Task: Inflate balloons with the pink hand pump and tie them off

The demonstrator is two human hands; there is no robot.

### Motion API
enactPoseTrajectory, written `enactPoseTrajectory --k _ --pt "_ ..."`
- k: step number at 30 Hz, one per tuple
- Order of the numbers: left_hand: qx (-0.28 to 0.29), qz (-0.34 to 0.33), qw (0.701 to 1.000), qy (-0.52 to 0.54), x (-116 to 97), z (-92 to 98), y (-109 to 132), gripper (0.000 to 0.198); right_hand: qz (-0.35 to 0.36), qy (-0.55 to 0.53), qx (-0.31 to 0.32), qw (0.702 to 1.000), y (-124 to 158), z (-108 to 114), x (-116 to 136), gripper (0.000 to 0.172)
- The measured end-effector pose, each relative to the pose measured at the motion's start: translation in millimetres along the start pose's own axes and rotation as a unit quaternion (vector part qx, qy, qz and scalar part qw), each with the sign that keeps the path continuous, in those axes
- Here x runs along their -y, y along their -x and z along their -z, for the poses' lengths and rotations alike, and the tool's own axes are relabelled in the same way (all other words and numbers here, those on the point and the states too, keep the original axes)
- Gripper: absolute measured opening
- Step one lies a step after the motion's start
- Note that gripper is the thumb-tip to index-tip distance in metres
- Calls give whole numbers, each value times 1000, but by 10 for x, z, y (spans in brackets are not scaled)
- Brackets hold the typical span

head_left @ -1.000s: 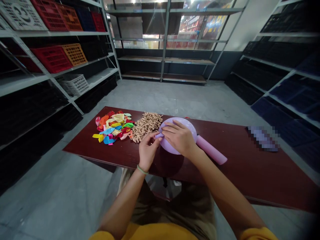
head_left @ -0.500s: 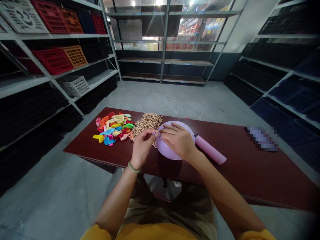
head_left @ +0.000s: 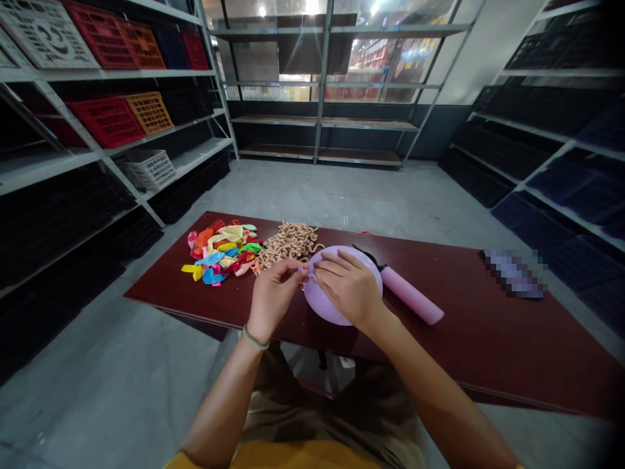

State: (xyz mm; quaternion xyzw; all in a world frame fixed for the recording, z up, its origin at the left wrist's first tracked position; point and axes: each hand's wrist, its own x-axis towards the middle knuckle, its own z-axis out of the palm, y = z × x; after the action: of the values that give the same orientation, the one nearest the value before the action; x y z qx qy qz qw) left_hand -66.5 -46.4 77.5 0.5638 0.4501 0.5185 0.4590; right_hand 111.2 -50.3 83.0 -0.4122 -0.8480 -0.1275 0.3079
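An inflated light-purple balloon sits just above the table in front of me. My left hand, with a green band at its wrist, pinches the balloon's neck between thumb and fingertips. Across the balloon's top lies my right hand, its fingers stretched toward the neck and steadying it; its thumb is hidden. To the balloon's right is a pink cylinder with a black end, which looks like a hand pump. Left of the balloon is a heap of tan, chain-like pieces. Beside that heap lie several flat, colourful balloons.
A dark red-brown table carries everything. A pixelated purplish item lies at its right end. Shelves with red crates and other crates stand left, metal racks at the back, dark bins right.
Both hands and the balloon have come slightly lower and nearer to me. More of the black part by the pink cylinder shows now. The left hand still pinches the neck.
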Motion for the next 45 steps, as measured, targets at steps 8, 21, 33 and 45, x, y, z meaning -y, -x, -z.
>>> enactPoseTrajectory --k 8,21,33,45 --pt "-32 -155 977 -144 -112 248 -14 13 -25 -94 47 994 -166 194 139 24" --pt "44 -67 987 -136 -95 703 -183 12 -148 -165 155 963 -701 -1183 -824 18" --pt "89 -84 986 -112 -167 560 -367 12 -139 -211 150 956 -678 -742 -1104 22" --pt "135 -199 969 -49 -129 -290 -627 9 -236 -418 174 859 -497 445 -838 18"
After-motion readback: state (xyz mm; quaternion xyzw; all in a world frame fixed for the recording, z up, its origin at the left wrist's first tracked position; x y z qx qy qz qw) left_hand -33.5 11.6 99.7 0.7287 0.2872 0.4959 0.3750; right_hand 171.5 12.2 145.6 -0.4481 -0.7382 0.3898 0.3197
